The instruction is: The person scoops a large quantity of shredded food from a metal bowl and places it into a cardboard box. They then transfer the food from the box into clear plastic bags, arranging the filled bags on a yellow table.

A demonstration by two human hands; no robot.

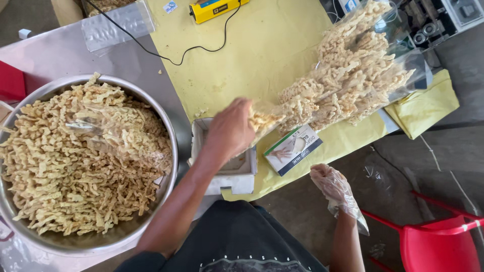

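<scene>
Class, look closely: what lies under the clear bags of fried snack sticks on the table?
Under the clear bags of fried snack sticks lies a yellow cloth over the table. What the cloth covers beneath the bags cannot be seen.

We see a big metal bowl [169, 126] heaped with fried snack sticks [60, 171] on our left. A yellow cloth [252, 55] covers the table, with a yellow device [214, 9] and its black cord [166, 55] at the far edge. A glove box [292, 149] lies near the cloth's edge, and a red chair [441, 247] stands on the floor.
</scene>
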